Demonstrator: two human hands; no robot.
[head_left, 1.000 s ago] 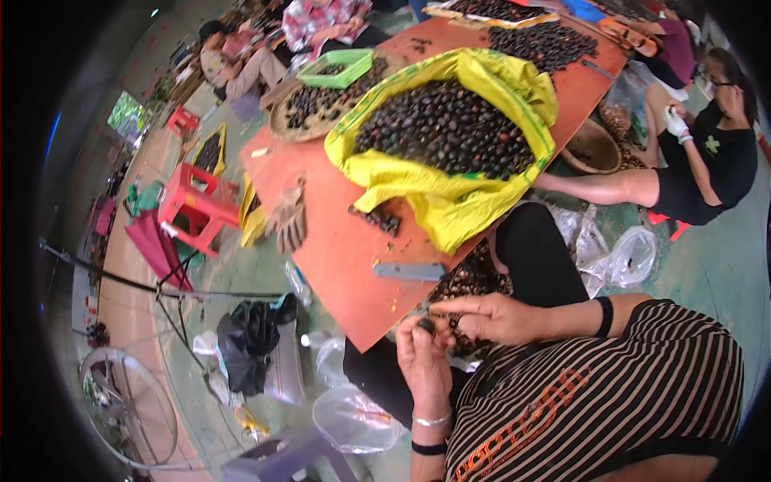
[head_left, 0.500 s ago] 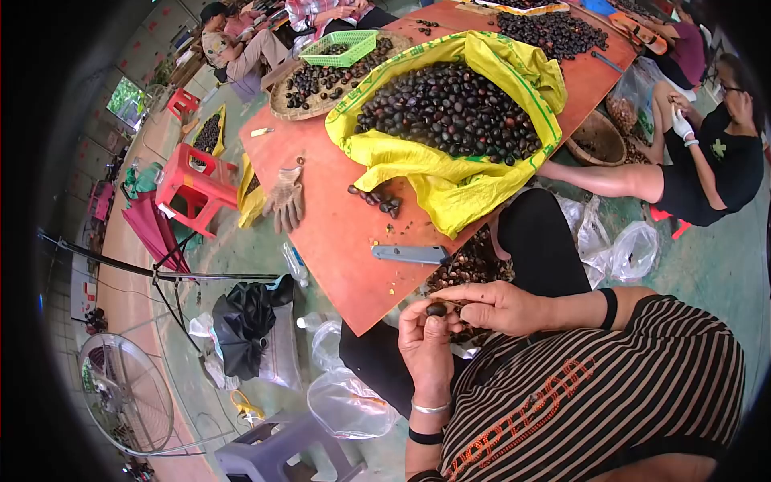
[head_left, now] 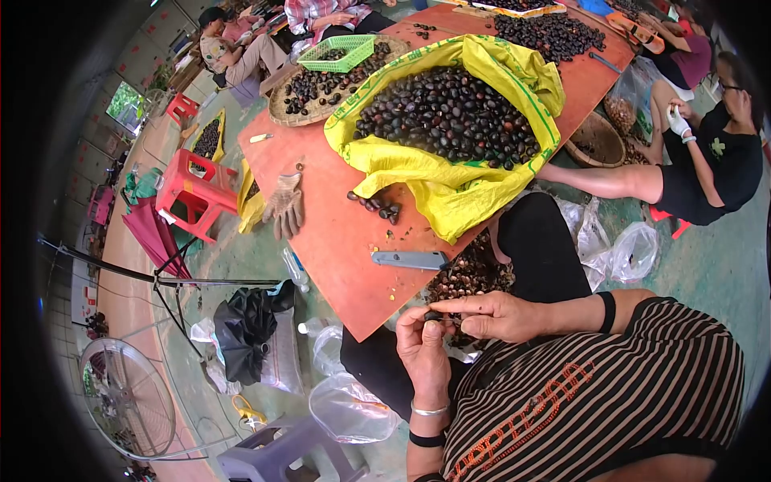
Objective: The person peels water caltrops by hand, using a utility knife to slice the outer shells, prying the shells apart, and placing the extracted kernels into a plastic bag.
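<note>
My left hand (head_left: 424, 353), with a silver bracelet at the wrist, pinches a small, dark round nut (head_left: 433, 316) between thumb and fingertips. Against it, my right hand (head_left: 502, 316) is closed, its index finger stretched along the top of the nut. A thin, pale edge shows between the two hands, but what my right hand grips is mostly hidden. Beneath the hands lies a heap of brown shell pieces (head_left: 474, 273). A grey utility knife (head_left: 409, 259) rests on the table corner just beyond them.
The reddish table (head_left: 345, 297) bears a yellow sack (head_left: 446, 201) full of dark nuts, a work glove (head_left: 284, 206) and a wicker tray (head_left: 289, 112) with a green basket (head_left: 337, 53). A co-worker (head_left: 707, 145) sits at right. Grey stool (head_left: 281, 450) and plastic bags (head_left: 349, 410) are on the floor.
The nut has been turned slightly in my left fingertips, and my right index finger now reaches further over it. Both hands stay in nearly the same place.
</note>
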